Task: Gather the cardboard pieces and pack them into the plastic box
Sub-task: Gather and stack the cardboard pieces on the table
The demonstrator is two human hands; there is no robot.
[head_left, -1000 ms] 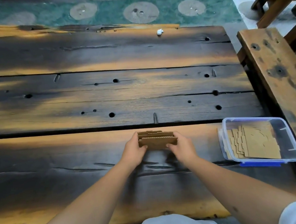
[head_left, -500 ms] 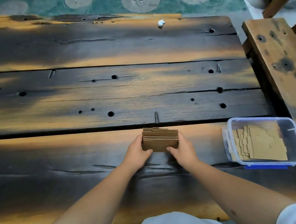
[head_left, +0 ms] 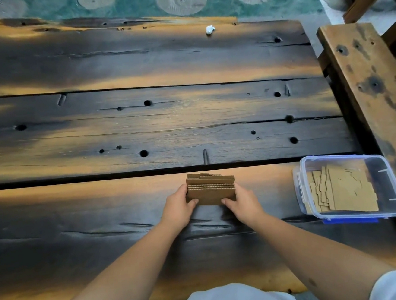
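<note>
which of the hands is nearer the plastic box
Right. The right hand grips the cardboard stack on the side facing the plastic box; the left hand grips the far side.

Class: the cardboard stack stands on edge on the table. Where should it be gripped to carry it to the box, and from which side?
Grip the cardboard stack by its two short ends, one hand from each side, as the left hand and right hand do. The pieces are loose and uneven on top, so squeezing the faces together probably stops them fanning out.

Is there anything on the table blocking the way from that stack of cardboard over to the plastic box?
Nothing visible. The cardboard stack, held between both hands, has only bare table between it and the open plastic box to its right.
</note>
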